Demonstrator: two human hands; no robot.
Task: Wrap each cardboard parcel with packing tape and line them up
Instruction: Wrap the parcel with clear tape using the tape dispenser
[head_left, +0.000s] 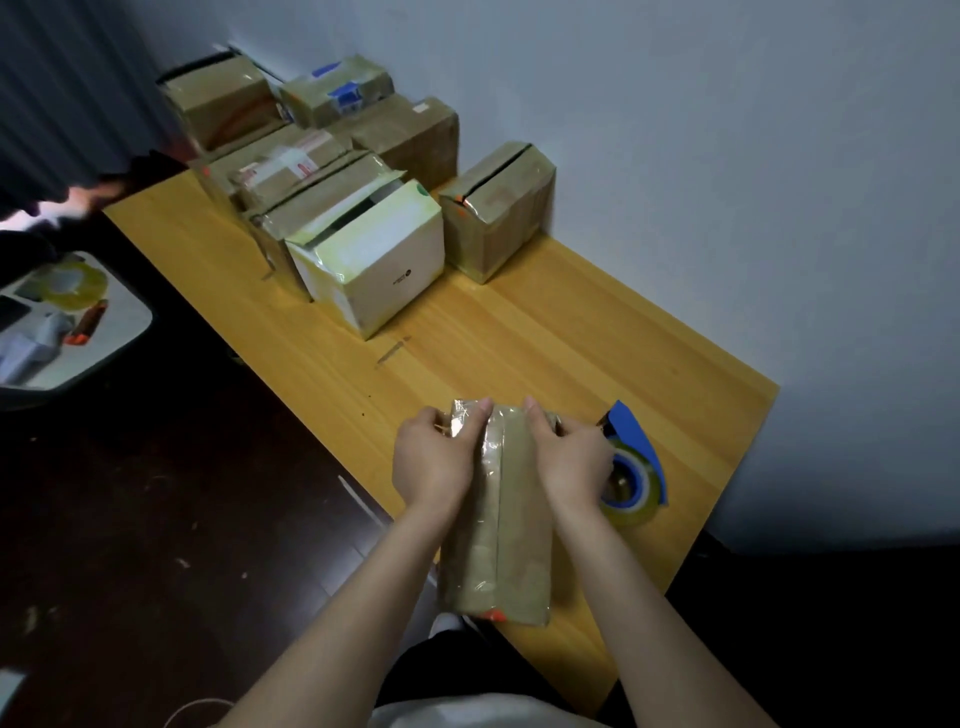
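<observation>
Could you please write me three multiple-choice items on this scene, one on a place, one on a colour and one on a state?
1. Where on the table is the tape dispenser?
A) left of the parcel
B) in the left hand
C) right of the parcel

2. What colour is the tape dispenser's frame?
A) blue
B) red
C) green

3. How is the parcel held?
A) untouched
B) by both hands
C) by the left hand alone

Answers:
1 C, it lies just beyond the right hand.
2 A, its frame shows blue.
3 B, the fingers of each hand curl round its far end.
</observation>
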